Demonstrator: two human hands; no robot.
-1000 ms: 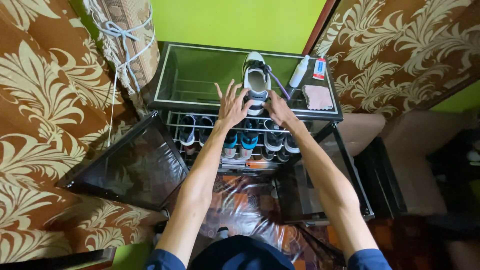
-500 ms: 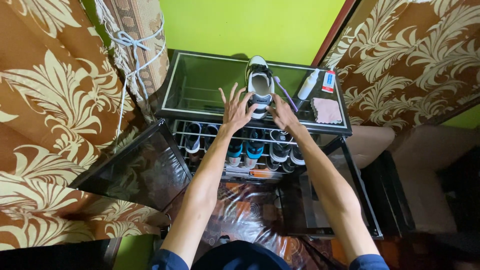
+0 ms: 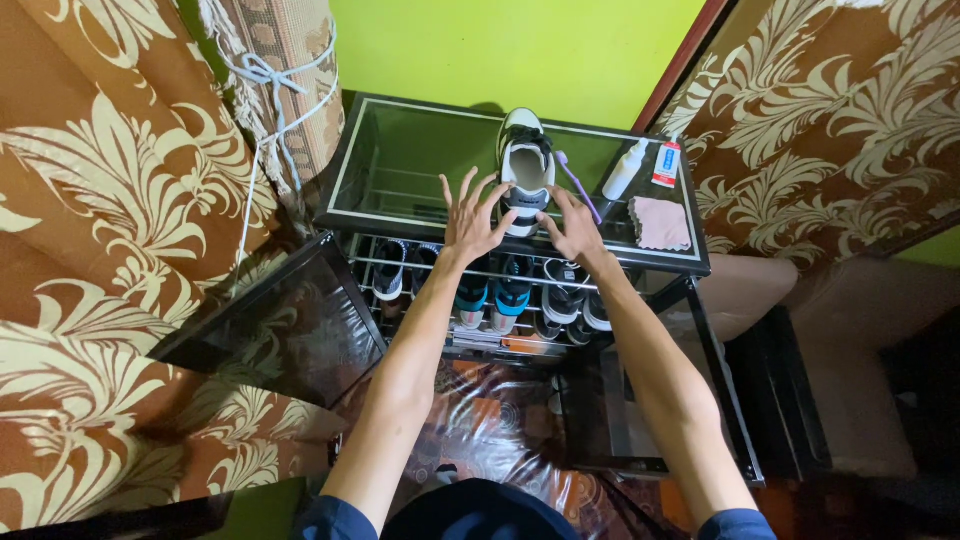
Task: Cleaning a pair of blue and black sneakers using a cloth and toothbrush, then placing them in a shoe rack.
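A white and black sneaker (image 3: 527, 165) stands on the glass top of a black shoe cabinet (image 3: 420, 150), toe pointing away from me. My left hand (image 3: 470, 222) rests against the left of its heel with fingers spread wide. My right hand (image 3: 573, 228) touches the right of the heel, fingers also apart. Neither hand is closed around the shoe.
A purple toothbrush (image 3: 578, 185), a white bottle (image 3: 624, 170), a small red and white tube (image 3: 667, 165) and a pink cloth (image 3: 660, 222) lie right of the sneaker. Several shoes (image 3: 500, 285) fill the rack below. Both glass doors, left door (image 3: 280, 320) and right door (image 3: 640, 400), hang open.
My hands stay at the sneaker's heel with almost no movement. The view has shifted slightly, so the cabinet sits a little to the right in the frame.
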